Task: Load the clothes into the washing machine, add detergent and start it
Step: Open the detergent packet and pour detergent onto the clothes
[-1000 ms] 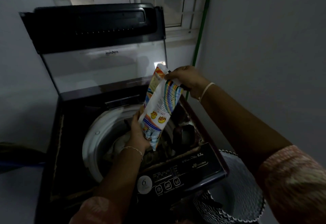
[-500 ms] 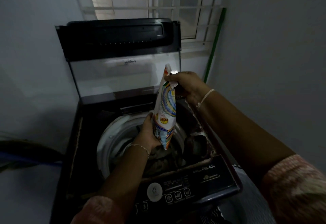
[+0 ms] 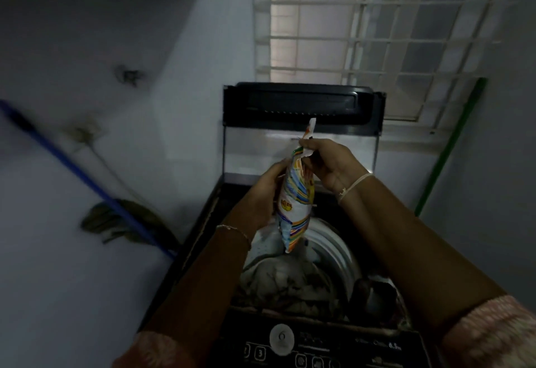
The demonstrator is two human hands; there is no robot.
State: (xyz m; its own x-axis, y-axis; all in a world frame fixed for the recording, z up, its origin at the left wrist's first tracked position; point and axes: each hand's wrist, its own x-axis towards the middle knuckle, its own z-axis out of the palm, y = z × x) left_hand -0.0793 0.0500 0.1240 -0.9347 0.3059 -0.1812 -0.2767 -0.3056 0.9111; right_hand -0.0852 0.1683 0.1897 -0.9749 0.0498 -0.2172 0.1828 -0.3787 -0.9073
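A striped, colourful detergent packet (image 3: 295,202) hangs upright over the open drum (image 3: 333,246) of the top-loading washing machine (image 3: 203,240). My right hand (image 3: 330,164) pinches the packet's top edge. My left hand (image 3: 265,190) grips its side from the left. Pale clothes (image 3: 278,280) lie heaped inside the drum below the packet. The machine's lid (image 3: 301,106) stands raised at the back. The dark control panel (image 3: 319,347) with its round dial sits at the near edge.
A barred window (image 3: 377,34) is behind the machine. A green pole (image 3: 449,150) leans in the right corner. A blue-handled broom (image 3: 95,188) leans on the left wall over a dark cloth (image 3: 116,219). Walls stand close on both sides.
Both hands have lifted the packet higher and more upright over the drum. The view has swung left and up, showing more of the window and the left wall.
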